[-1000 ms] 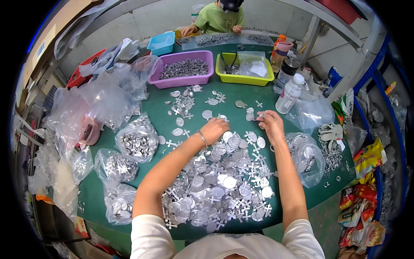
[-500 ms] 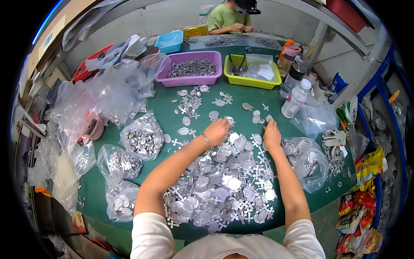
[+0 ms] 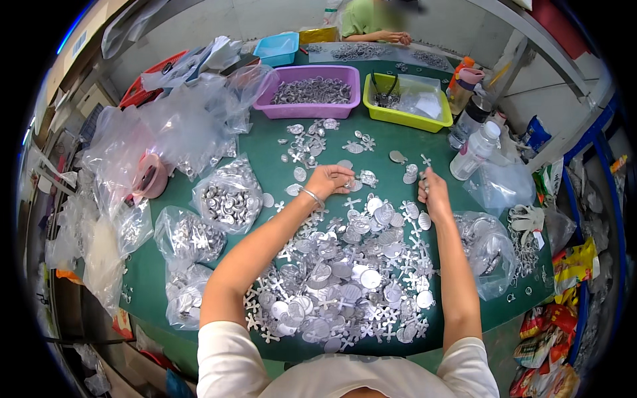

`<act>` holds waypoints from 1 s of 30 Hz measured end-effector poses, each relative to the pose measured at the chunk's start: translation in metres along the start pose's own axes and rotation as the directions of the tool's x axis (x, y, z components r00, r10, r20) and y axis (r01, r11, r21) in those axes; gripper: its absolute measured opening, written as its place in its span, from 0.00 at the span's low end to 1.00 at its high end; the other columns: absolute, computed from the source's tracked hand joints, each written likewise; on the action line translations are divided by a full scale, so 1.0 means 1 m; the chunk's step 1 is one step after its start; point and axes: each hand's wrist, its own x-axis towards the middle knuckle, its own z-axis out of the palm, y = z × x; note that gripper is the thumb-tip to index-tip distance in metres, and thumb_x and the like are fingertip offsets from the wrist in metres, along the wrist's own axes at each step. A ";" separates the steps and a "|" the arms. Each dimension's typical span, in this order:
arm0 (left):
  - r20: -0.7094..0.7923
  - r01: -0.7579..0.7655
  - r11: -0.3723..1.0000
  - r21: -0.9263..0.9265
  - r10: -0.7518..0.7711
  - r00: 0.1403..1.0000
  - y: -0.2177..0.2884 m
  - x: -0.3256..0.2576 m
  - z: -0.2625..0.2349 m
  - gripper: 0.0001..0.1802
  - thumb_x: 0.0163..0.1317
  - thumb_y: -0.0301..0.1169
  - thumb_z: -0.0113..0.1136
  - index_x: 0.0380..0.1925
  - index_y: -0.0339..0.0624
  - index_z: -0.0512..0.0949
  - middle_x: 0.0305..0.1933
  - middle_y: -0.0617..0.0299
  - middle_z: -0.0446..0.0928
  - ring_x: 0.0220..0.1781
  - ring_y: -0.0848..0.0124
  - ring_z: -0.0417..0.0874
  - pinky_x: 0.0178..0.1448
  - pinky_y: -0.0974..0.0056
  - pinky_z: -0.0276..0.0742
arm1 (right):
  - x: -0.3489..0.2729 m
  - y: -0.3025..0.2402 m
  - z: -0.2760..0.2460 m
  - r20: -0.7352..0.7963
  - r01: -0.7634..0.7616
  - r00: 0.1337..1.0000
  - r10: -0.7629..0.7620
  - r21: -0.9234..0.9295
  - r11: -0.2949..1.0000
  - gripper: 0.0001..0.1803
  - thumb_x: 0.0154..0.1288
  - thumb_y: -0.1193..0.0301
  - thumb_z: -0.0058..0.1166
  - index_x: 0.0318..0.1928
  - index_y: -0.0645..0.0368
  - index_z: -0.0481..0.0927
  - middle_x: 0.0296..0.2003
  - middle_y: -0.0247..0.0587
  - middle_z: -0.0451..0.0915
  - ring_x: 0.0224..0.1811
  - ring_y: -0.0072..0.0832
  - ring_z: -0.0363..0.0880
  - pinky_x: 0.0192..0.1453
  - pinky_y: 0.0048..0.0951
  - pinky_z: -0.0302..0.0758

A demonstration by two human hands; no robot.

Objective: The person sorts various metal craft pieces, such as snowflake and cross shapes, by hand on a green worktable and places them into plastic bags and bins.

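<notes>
A broad heap of flat silver medal-like discs and small crosses (image 3: 342, 271) covers the near middle of the green table. Beyond its far left edge is my left hand (image 3: 326, 182), with thumb and fingertips drawn together beside a few loose oval medals (image 3: 368, 178); what they pinch is too small to make out. My right hand (image 3: 434, 192) is closed at the heap's far right, its fingers curled on a small silver piece of unclear kind. Just left of it lies a small stack of medals (image 3: 410, 174), and a single cross (image 3: 426, 160) lies beyond its fingertips.
Bags of silver parts (image 3: 229, 198) line the left; another bag (image 3: 488, 249) sits beside my right forearm. A purple basin (image 3: 263, 109) of small metal pieces and a yellow-green basin (image 3: 406, 121) stand behind, bottles (image 3: 476, 151) at right. Another person (image 3: 361, 23) sits across the table.
The view has shifted a little. My left hand has moved leftward, off the medals it was over. My right hand's fingers have curled closed around a piece near the small stack.
</notes>
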 end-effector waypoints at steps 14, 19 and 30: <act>-0.137 -0.153 0.555 0.818 0.446 0.884 0.003 0.040 -0.061 0.10 0.53 0.21 0.47 0.33 0.36 0.78 0.26 0.54 0.77 0.26 0.65 0.76 0.33 0.65 0.73 | 0.113 0.005 0.119 0.340 0.427 0.764 -0.549 -0.904 0.034 0.11 0.56 0.65 0.52 0.37 0.56 0.77 0.31 0.47 0.79 0.35 0.44 0.78 0.37 0.42 0.72; -0.213 0.029 0.322 0.946 0.554 0.805 0.029 0.067 -0.060 0.10 0.51 0.28 0.57 0.35 0.43 0.78 0.35 0.50 0.74 0.36 0.53 0.77 0.40 0.54 0.73 | 0.134 0.008 0.121 0.396 0.424 0.859 -0.324 -0.905 0.018 0.10 0.53 0.67 0.55 0.35 0.55 0.78 0.30 0.46 0.79 0.32 0.44 0.78 0.34 0.41 0.72; -0.187 0.182 0.051 0.982 0.413 0.891 0.035 0.114 -0.053 0.16 0.48 0.30 0.60 0.40 0.43 0.74 0.44 0.48 0.70 0.38 0.52 0.78 0.42 0.53 0.75 | 0.135 -0.024 0.086 0.278 -0.178 0.953 0.120 0.195 0.964 0.14 0.61 0.62 0.51 0.28 0.59 0.70 0.12 0.25 0.60 0.13 0.14 0.57 0.13 0.17 0.48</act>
